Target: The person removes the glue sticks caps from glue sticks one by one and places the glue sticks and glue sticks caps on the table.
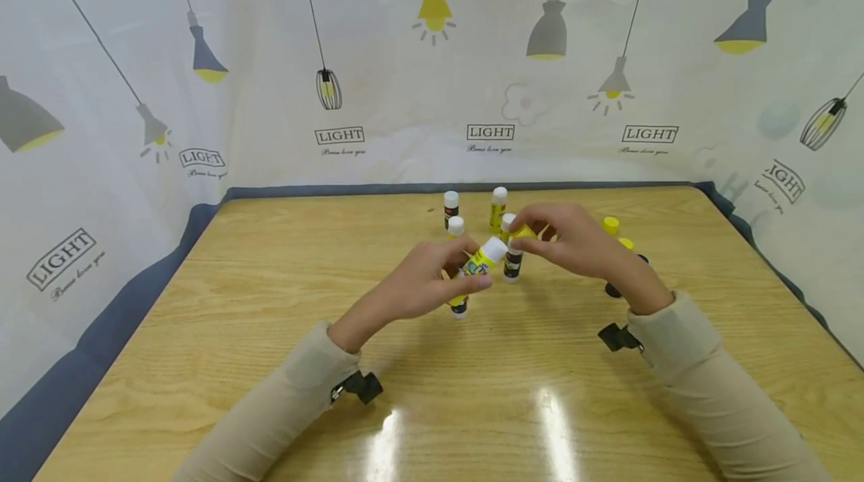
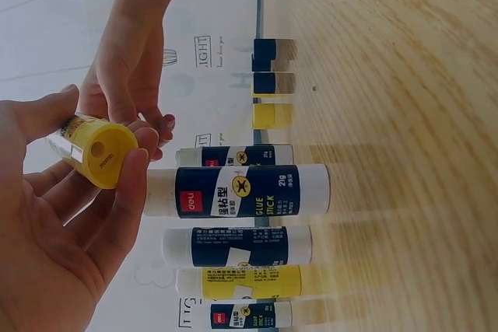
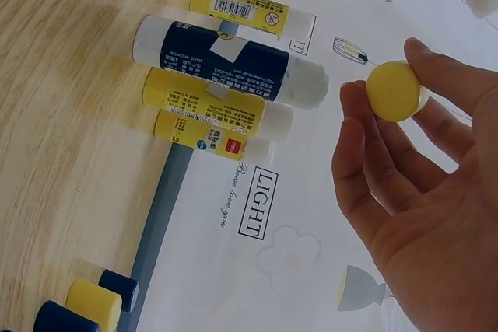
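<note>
My left hand [image 1: 421,283] grips a yellow glue stick [image 1: 479,260] that tilts up to the right, its white uncapped end showing. In the left wrist view the yellow base [image 2: 109,162] of this stick faces the camera. Just to the right, my right hand [image 1: 574,238] pinches a yellow cap [image 3: 393,92] between thumb and fingers, a small gap away from the white end. Around and behind both hands, several uncapped glue sticks stand upright, including a dark blue one [image 2: 241,192] and a yellow one [image 2: 257,281]. The hands partly hide some of them in the head view.
Loose caps stand at the right of the wooden table [image 1: 270,257]: yellow ones [image 1: 610,225] and dark blue ones [image 1: 613,290], partly behind the right forearm. A white cloth [image 1: 405,160] printed with lamps hangs behind the table. Dark camera mounts sit on both wrists.
</note>
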Demonstrator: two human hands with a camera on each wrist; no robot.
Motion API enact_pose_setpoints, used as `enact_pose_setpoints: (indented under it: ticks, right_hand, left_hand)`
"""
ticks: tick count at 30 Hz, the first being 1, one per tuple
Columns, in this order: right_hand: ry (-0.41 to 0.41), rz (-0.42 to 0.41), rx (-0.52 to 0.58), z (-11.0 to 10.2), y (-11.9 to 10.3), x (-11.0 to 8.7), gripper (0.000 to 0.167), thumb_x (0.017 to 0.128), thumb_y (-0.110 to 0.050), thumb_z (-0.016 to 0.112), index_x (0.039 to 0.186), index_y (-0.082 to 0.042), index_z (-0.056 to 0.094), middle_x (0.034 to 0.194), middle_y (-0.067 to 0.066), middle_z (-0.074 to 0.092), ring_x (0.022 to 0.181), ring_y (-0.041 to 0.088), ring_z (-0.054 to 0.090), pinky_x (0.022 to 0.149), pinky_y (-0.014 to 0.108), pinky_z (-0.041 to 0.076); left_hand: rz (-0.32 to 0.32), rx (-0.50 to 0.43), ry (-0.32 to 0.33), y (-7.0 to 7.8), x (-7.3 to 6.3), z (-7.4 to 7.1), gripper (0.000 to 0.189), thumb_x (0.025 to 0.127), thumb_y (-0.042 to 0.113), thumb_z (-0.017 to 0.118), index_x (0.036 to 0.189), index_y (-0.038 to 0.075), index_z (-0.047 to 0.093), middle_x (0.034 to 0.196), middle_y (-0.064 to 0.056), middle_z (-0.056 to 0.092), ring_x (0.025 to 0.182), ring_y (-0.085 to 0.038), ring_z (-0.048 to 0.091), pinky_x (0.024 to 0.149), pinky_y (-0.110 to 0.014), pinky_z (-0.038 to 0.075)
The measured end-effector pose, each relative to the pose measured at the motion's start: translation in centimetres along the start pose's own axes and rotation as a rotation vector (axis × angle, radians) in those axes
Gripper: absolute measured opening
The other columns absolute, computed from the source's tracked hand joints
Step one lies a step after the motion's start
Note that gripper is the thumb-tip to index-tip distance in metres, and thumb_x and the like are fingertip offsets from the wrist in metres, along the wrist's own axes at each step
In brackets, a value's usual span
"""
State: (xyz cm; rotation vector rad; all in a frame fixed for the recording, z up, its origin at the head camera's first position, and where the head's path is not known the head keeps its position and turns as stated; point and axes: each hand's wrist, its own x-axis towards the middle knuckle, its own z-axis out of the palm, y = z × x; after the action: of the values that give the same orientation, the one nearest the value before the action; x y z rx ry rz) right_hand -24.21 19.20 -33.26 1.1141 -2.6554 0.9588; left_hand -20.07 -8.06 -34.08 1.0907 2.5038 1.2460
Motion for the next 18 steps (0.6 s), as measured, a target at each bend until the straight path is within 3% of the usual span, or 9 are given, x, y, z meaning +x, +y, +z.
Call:
enact_pose_setpoints:
  ticks: [10,16,18]
  right_hand:
    - [0.017,0.001,-0.005,-0.33,-0.05,-0.04,0.018,0.094,-0.016,0.077,0.110,-0.007,0.073,0.103,0.001,0.076,0.085,0.012,0.068,0.073,0.029,0.059]
    - [0.022,0.002,-0.005,-0.46,-0.01,-0.06,0.018,0.094,-0.016,0.077,0.110,-0.007,0.073,0.103,0.001,0.076,0.085,0.012,0.068,0.073,0.029,0.059]
    - [0.025,0.001,-0.007,-0.49,0.02,-0.10,0.018,0.094,-0.016,0.077,0.110,-0.007,0.073,0.102,0.001,0.076,0.085,0.012,0.068,0.073,0.029,0.059]
  left_hand:
    - [-0.006,-0.002,0.005,0.12,-0.03,-0.02,0.026,0.102,0.032,0.067,0.119,0.013,0.063,0.089,0.000,0.076,0.074,-0.028,0.073,0.058,-0.025,0.049]
    - [-0.008,-0.001,0.010,0.25,0.00,-0.01,0.025,0.102,0.032,0.067,0.119,0.014,0.063,0.091,-0.004,0.078,0.070,-0.014,0.070,0.058,-0.026,0.050]
    - [-0.012,-0.008,0.011,0.28,0.03,0.00,0.026,0.102,0.032,0.067,0.119,0.014,0.063,0.091,-0.002,0.078,0.072,-0.016,0.071,0.059,-0.026,0.050]
